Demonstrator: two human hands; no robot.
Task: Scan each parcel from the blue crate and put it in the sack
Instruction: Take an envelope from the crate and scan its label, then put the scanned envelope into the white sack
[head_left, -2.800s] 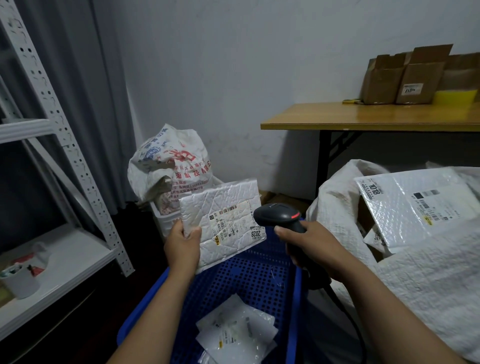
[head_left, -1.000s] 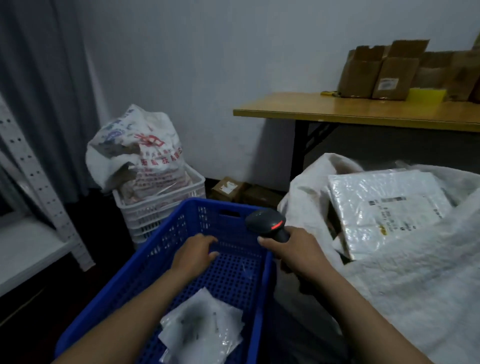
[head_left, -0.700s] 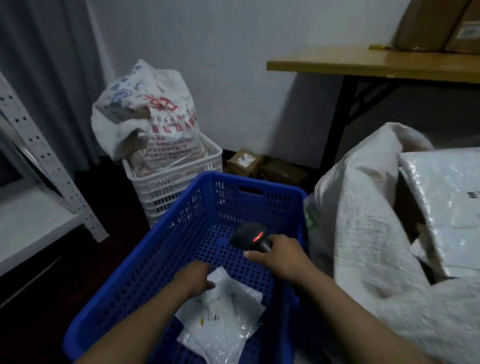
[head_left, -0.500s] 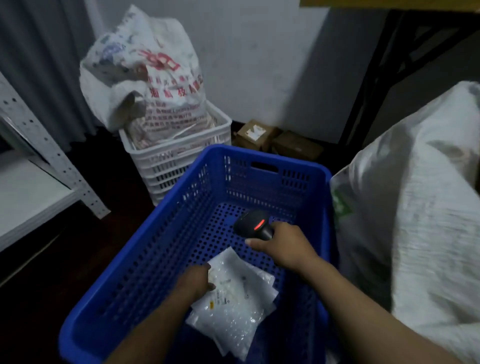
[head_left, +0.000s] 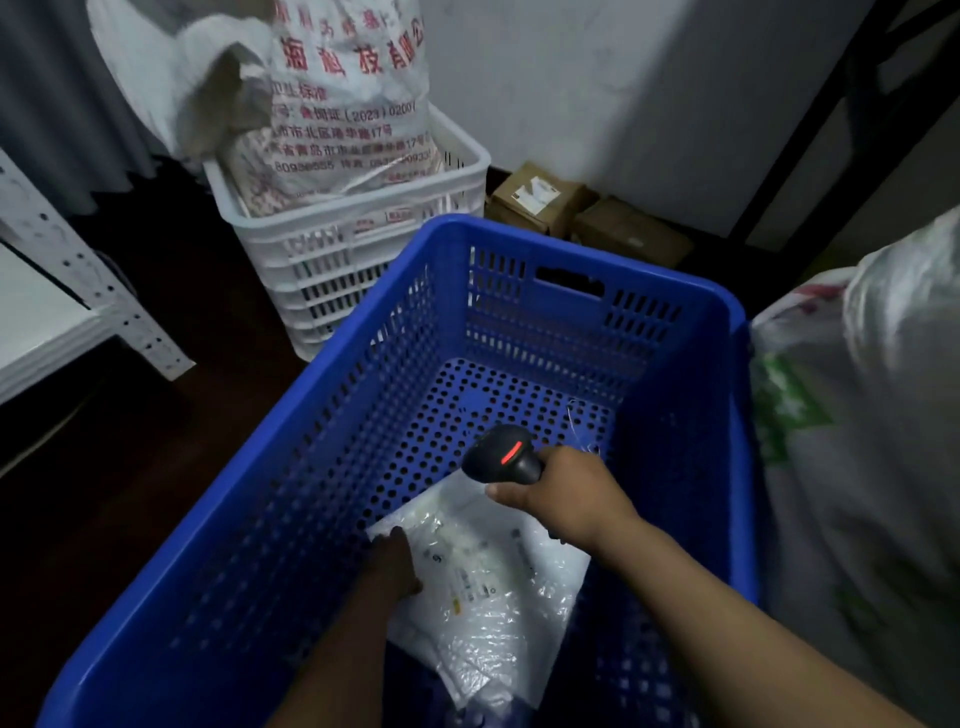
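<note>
On the floor of the blue perforated plastic crate (head_left: 311, 467), a white bubble-wrap parcel (head_left: 493, 582) lies lengthwise toward us; our left hand (head_left: 395, 566), the nearer, meets its left edge, grasp unclear, while our right hand (head_left: 566, 499) clenches the black scanner (head_left: 501, 457).

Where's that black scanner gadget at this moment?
In the head view, the black scanner sits in the right hand, low inside the blue crate, just above the white parcel that the left hand touches.
</note>
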